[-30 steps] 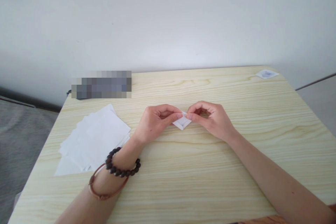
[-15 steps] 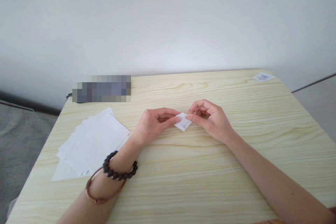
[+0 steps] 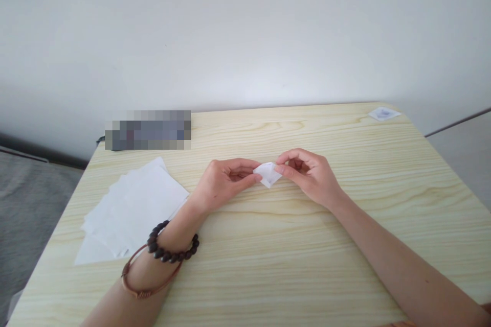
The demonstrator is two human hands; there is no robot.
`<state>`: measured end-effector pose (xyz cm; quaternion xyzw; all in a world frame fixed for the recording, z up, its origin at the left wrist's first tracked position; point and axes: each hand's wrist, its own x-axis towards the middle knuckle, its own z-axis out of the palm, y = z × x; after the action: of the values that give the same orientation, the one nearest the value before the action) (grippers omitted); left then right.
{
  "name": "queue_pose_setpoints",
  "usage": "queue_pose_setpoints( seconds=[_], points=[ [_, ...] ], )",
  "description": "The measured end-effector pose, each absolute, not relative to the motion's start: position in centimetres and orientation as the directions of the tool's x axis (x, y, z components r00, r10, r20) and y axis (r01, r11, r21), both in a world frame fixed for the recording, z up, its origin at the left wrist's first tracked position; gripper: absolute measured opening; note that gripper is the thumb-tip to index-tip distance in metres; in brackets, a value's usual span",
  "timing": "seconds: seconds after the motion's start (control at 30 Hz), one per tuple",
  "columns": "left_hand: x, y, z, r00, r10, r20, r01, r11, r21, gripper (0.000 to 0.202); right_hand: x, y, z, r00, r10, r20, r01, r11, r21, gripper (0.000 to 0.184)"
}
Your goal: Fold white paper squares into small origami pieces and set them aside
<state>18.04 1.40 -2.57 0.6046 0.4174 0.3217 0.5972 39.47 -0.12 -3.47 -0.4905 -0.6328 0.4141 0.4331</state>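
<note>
A small folded piece of white paper (image 3: 268,174) is held just above the pale wooden table (image 3: 291,250), near its middle. My left hand (image 3: 222,184) pinches its left side between thumb and forefinger. My right hand (image 3: 309,176) pinches its right side the same way. Both sets of fingers are curled closed on the paper. My left wrist carries a dark bead bracelet (image 3: 172,245) and a thin brown bangle.
A loose stack of white paper sheets (image 3: 132,212) lies on the table's left part. A small white folded piece (image 3: 383,113) rests at the far right corner. A blurred dark object (image 3: 148,130) sits at the back left edge, against the white wall.
The two hands have stayed together on the folded paper. Its upper edges have been pressed closer, so it looks smaller and more bunched. The view has shifted slightly.
</note>
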Motion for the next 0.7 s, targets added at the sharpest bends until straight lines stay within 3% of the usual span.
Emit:
queue_pose_setpoints(
  seconds=[0.17,0.53,0.7],
  points=[
    [18.11,1.42,-3.11,0.392,0.920,-0.015,0.020,0.008,1.000,0.021,39.41,-0.07,-3.75,-0.144,0.971,0.190,0.260,0.222,-0.940,0.012],
    [18.08,1.28,-2.65,0.410,0.908,-0.081,0.014,0.082,0.997,0.018,39.36,-0.14,-3.60,-0.117,0.980,0.160,0.287,0.188,-0.939,0.013],
    [18.13,1.38,-2.71,0.400,0.915,-0.046,0.041,0.033,0.999,0.018,39.34,-0.14,-3.60,-0.121,0.977,0.173,0.287,0.201,-0.937,0.013]
  ],
)
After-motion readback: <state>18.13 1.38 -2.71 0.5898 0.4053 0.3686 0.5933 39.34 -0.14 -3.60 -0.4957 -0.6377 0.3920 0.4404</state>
